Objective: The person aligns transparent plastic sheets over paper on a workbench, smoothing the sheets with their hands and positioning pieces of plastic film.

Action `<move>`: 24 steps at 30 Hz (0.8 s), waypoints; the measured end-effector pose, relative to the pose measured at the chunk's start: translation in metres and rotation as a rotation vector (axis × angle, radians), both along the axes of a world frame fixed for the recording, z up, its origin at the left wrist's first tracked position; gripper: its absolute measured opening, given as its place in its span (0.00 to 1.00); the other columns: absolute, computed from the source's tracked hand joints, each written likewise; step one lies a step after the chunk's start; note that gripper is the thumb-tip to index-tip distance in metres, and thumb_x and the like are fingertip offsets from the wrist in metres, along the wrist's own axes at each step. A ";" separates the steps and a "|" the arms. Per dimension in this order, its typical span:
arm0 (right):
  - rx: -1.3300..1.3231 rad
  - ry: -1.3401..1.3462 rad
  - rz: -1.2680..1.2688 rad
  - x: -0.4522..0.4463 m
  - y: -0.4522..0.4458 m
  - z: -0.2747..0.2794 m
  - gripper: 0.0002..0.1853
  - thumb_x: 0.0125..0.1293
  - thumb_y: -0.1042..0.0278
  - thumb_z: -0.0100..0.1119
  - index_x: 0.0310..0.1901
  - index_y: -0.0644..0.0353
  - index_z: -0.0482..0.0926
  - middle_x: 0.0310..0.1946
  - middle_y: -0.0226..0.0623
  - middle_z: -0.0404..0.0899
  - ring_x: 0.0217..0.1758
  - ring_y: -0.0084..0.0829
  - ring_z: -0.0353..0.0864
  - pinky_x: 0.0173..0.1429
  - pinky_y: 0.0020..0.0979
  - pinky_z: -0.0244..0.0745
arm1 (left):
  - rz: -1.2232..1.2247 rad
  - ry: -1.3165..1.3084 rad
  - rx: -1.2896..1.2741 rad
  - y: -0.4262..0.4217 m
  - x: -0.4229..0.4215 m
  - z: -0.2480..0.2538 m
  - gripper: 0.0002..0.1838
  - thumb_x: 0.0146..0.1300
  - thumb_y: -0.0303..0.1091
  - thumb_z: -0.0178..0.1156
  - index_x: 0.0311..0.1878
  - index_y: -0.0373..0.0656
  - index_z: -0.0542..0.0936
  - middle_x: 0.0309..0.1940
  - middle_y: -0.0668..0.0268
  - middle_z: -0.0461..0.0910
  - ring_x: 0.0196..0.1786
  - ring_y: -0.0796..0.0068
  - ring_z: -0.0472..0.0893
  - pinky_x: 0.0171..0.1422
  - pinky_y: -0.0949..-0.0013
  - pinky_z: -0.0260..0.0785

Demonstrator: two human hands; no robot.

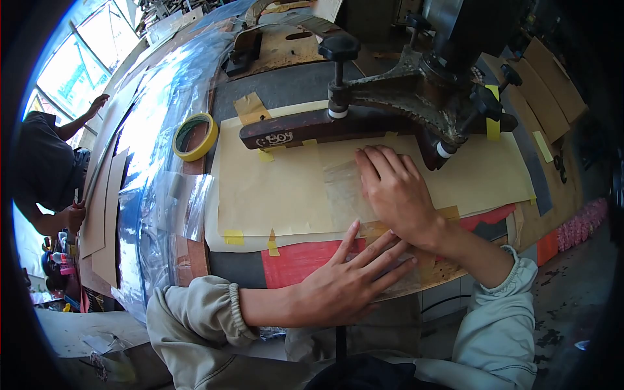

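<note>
My right hand [400,192] lies flat on a cream paper sheet [273,188], its fingers stretched out over a clear plastic piece [343,185]. My left hand [351,283] is spread at the sheet's near edge, below the right wrist, with its fingertips on or just above clear film. Nothing shows gripped in either hand. A dark clamp bar [299,130] with white writing crosses the far part of the sheet. Small yellow tape pieces [234,237] stick along the sheet's edges. Red material [296,263] shows beneath its near side.
A yellow tape roll [192,155] lies left of the sheet, by a spread of clear plastic [153,208]. The clamp's metal frame [416,91] and black knobs [339,49] stand over the back. Scissors [560,169] lie at right. Another person [52,162] stands at far left.
</note>
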State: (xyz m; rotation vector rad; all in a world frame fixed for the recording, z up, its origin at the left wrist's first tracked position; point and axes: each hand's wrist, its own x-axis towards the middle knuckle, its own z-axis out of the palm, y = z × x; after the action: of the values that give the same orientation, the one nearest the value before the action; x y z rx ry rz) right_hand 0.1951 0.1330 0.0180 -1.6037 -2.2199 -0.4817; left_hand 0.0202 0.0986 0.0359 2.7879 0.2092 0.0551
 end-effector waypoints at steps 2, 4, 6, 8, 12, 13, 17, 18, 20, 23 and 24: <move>-0.004 0.001 -0.001 0.000 0.000 0.000 0.19 0.57 0.73 0.56 0.51 0.68 0.75 0.47 0.44 0.78 0.52 0.37 0.76 0.54 0.36 0.71 | 0.000 0.009 0.011 -0.001 0.000 0.001 0.44 0.57 0.47 0.60 0.74 0.48 0.53 0.73 0.55 0.50 0.77 0.54 0.48 0.72 0.30 0.37; -0.002 0.004 0.000 0.000 0.000 0.000 0.19 0.58 0.73 0.56 0.51 0.68 0.75 0.47 0.44 0.78 0.52 0.37 0.76 0.54 0.36 0.71 | -0.005 0.008 0.012 0.000 0.000 0.001 0.43 0.57 0.48 0.60 0.74 0.48 0.53 0.73 0.55 0.50 0.77 0.54 0.48 0.72 0.30 0.38; 0.001 0.006 0.003 0.000 0.000 0.000 0.19 0.58 0.73 0.56 0.51 0.68 0.75 0.47 0.44 0.78 0.52 0.37 0.76 0.54 0.36 0.71 | -0.007 0.005 0.009 0.000 0.000 0.001 0.43 0.58 0.48 0.60 0.74 0.47 0.53 0.73 0.55 0.50 0.76 0.54 0.48 0.72 0.30 0.38; 0.010 0.006 0.008 0.001 0.000 0.000 0.18 0.58 0.73 0.56 0.51 0.68 0.76 0.46 0.43 0.78 0.52 0.37 0.76 0.54 0.36 0.71 | -0.009 -0.001 0.007 -0.001 -0.001 0.001 0.43 0.58 0.48 0.60 0.74 0.47 0.53 0.73 0.55 0.50 0.76 0.54 0.49 0.72 0.30 0.38; 0.079 -0.025 0.021 0.002 0.002 -0.004 0.18 0.55 0.70 0.54 0.48 0.68 0.76 0.43 0.40 0.78 0.50 0.34 0.75 0.53 0.33 0.71 | -0.011 -0.056 0.010 -0.003 -0.002 -0.001 0.42 0.59 0.45 0.58 0.73 0.42 0.53 0.73 0.52 0.50 0.77 0.55 0.47 0.72 0.32 0.40; 0.081 -0.020 0.026 0.002 0.002 -0.004 0.18 0.55 0.70 0.54 0.48 0.67 0.76 0.42 0.40 0.78 0.50 0.34 0.75 0.52 0.33 0.71 | -0.010 -0.045 0.031 -0.005 -0.003 0.000 0.42 0.59 0.45 0.58 0.74 0.42 0.52 0.73 0.52 0.49 0.77 0.55 0.46 0.72 0.32 0.40; 0.023 0.017 0.029 0.003 0.001 -0.002 0.17 0.57 0.71 0.56 0.49 0.67 0.76 0.44 0.42 0.78 0.50 0.36 0.76 0.53 0.36 0.71 | -0.012 -0.005 0.062 -0.007 -0.003 0.003 0.43 0.61 0.46 0.58 0.75 0.45 0.49 0.75 0.53 0.45 0.77 0.53 0.44 0.71 0.31 0.41; 0.029 0.014 0.032 0.003 0.002 -0.005 0.17 0.57 0.70 0.56 0.48 0.67 0.76 0.44 0.41 0.78 0.50 0.36 0.75 0.52 0.36 0.71 | -0.020 0.018 0.056 -0.007 -0.003 0.005 0.43 0.61 0.46 0.58 0.75 0.46 0.48 0.75 0.53 0.45 0.78 0.53 0.44 0.71 0.31 0.41; 0.076 0.003 0.042 0.003 0.003 -0.006 0.15 0.56 0.70 0.54 0.46 0.66 0.76 0.41 0.40 0.78 0.48 0.35 0.75 0.52 0.35 0.71 | -0.031 0.068 0.042 -0.006 -0.003 0.009 0.43 0.62 0.46 0.57 0.75 0.47 0.46 0.75 0.55 0.43 0.78 0.53 0.43 0.72 0.31 0.40; 0.120 0.006 0.050 0.003 0.003 -0.010 0.14 0.56 0.69 0.53 0.43 0.65 0.76 0.40 0.40 0.78 0.48 0.35 0.76 0.52 0.35 0.70 | -0.053 0.087 -0.005 -0.002 -0.003 0.010 0.42 0.64 0.46 0.55 0.76 0.50 0.44 0.76 0.57 0.41 0.78 0.54 0.41 0.72 0.30 0.41; 0.128 0.012 0.049 0.002 0.003 -0.013 0.13 0.56 0.69 0.53 0.42 0.65 0.76 0.40 0.40 0.78 0.48 0.35 0.76 0.52 0.35 0.70 | -0.056 0.126 -0.031 0.000 -0.002 0.011 0.40 0.67 0.45 0.52 0.76 0.52 0.43 0.77 0.58 0.39 0.78 0.54 0.40 0.72 0.30 0.40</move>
State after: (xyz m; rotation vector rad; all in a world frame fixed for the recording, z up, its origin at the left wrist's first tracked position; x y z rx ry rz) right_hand 0.1969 0.1357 0.0055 -1.4804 -2.1673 -0.5858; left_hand 0.0179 0.0988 0.0469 2.7662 0.1612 -0.1362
